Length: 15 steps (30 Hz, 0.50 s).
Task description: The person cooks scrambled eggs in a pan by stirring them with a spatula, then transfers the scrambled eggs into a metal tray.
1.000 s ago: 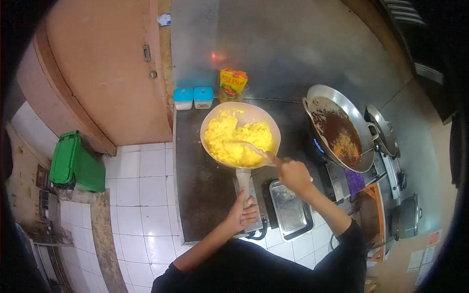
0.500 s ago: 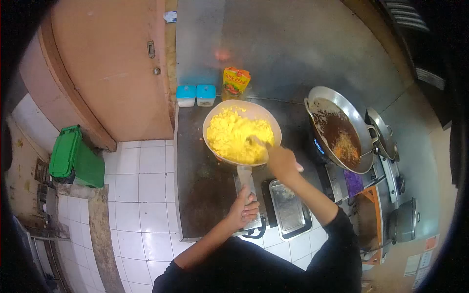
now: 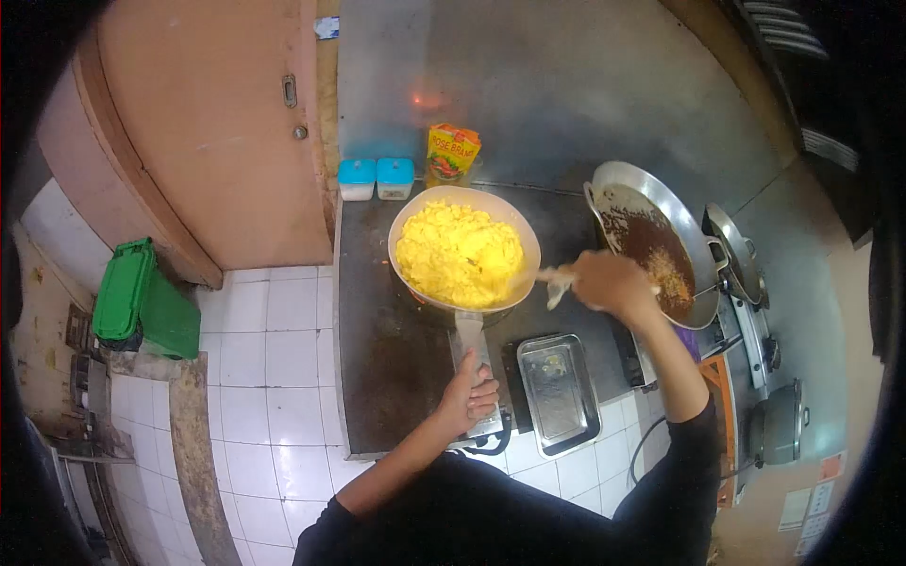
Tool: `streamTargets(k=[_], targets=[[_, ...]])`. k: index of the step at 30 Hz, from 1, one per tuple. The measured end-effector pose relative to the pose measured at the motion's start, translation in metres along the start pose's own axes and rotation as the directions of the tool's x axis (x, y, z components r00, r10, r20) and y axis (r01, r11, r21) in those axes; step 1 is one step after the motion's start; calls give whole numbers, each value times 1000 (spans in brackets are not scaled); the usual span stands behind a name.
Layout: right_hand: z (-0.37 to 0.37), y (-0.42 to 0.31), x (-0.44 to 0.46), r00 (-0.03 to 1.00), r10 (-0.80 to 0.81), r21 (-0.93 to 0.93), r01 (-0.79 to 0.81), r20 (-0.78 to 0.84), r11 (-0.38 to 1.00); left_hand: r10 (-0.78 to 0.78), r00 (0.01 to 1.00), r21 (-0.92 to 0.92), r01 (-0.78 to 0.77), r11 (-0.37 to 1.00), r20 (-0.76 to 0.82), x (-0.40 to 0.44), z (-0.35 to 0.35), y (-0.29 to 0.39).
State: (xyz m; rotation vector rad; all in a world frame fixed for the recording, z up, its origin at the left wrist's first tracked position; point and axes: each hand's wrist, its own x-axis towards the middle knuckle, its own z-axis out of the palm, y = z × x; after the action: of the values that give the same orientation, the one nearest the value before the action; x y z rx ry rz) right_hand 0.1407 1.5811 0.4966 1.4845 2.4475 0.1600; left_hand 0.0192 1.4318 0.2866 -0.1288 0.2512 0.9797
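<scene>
Pan: a round, pale-lined frying pan (image 3: 529, 241) with a light grey handle (image 3: 469, 330), at the centre of the frame above the dark counter (image 3: 382, 377); it holds soft yellow food in lumps (image 3: 458, 250).
Left hand: the left hand (image 3: 469, 396), lower centre; its fingers are wrapped around the handle.
Right hand: the right hand (image 3: 615, 285), right of the pan; its fingers are closed on a light-coloured utensil (image 3: 557, 275), blurred, its tip too unclear to place.
Tray: a rectangular silver metal tray (image 3: 557, 396), below and right of the pan.
Wok: a large metal wok (image 3: 678, 206), right of centre; brown liquid and orange bits inside.
Back edge: two blue-lidded containers (image 3: 376, 175) beside a yellow-orange pouch (image 3: 452, 153).
</scene>
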Motion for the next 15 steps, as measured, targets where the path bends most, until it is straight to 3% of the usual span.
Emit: streamTargets(k=[1, 2, 4, 8, 10, 12, 14, 15], targets=[[5, -6, -6, 997, 8, -98, -1, 78, 995, 4, 1000, -8, -4, 1000, -29, 0, 2, 0], [27, -7, -3, 992, -55, -77, 64, 112, 995, 9, 998, -17, -10, 1000, -59, -1, 4, 0], [59, -22, -7, 996, -52, -59, 48, -69, 997, 9, 999, -44, -11, 999, -47, -1, 15, 0], [100, -17, 18, 978, 57, 1, -58, -201, 998, -19, 1000, -50, 18, 999, -22, 0, 14, -1], [99, -9, 32, 951, 21, 66, 0, -307, 998, -24, 998, -18, 23, 1000, -58, 1, 13, -1], [99, -8, 34, 930, -44, 4, 49, -365, 999, -29, 995, 14, 31, 999, -99, 3, 9, -4], [88, -12, 29, 845, -243, -181, 177, -477, 968, 15, 993, 57, -9, 998, -116, 8, 4, -7], [84, -14, 25, 848, -237, -180, 170, -474, 969, 7, 993, 57, 0, 998, -115, 10, 2, -9]])
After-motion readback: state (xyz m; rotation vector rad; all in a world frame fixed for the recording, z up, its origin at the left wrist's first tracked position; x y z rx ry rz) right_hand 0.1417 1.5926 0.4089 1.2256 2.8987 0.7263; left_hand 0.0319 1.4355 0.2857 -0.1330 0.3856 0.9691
